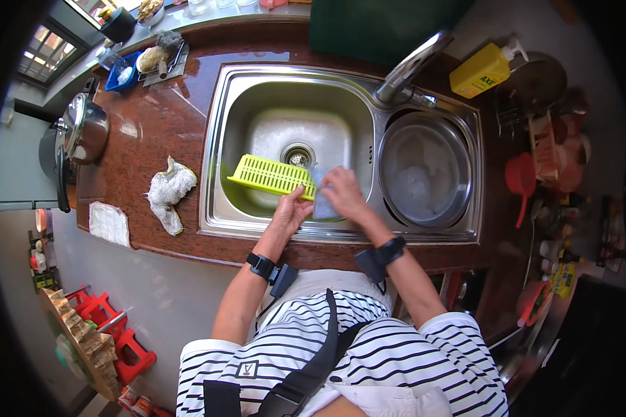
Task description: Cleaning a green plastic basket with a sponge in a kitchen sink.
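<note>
Over the front part of a stainless steel sink basin (313,125), my left hand (293,209) grips the near right end of a lime-green slotted plastic basket (268,174). My right hand (343,192) holds a greyish-blue cloth (323,204) against the basket's right end; hand and cloth are somewhat blurred. The drain (298,156) lies just behind the basket. A chrome faucet (396,83) rises at the back right, its spout over the sink's rim. In the smaller right bowl sits a round metal basin (425,169) that looks to hold water.
On the counter at left lie a crumpled white cloth (169,190) and a folded white cloth (109,224), with a metal pot (86,130) behind. A yellow pump bottle (481,71) stands back right, a red ladle (520,174) farther right. Red stools (104,318) are on the floor.
</note>
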Demonstrator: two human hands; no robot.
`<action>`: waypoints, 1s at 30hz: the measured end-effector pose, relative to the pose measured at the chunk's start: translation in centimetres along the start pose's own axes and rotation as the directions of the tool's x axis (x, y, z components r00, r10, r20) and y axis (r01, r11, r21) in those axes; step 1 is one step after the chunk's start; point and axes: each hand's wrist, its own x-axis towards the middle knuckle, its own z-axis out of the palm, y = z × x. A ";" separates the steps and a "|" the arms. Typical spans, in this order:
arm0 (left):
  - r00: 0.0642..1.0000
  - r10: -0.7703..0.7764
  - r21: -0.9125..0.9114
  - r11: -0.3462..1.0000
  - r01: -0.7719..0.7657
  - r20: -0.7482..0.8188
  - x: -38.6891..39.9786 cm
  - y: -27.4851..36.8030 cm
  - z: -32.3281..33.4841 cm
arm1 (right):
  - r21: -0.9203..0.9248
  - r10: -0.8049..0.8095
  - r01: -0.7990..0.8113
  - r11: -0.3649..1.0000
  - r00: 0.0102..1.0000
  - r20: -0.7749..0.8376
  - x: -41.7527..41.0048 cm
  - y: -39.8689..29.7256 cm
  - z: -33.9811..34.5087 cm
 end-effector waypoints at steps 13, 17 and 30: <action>0.999 0.031 0.019 0.999 -0.031 -0.014 -0.6 0.2 0.2 | -0.128 0.111 -0.101 0.987 0.991 0.074 0.4 -0.4 1.8; 0.996 0.052 0.068 0.997 -0.048 -0.068 -0.7 0.2 1.5 | -0.163 0.253 -0.237 0.958 0.963 0.088 2.3 0.0 2.5; 0.999 0.046 -0.008 0.999 -0.045 0.023 -0.9 0.2 0.1 | -0.065 -0.164 0.173 0.983 0.978 0.127 0.3 1.2 2.3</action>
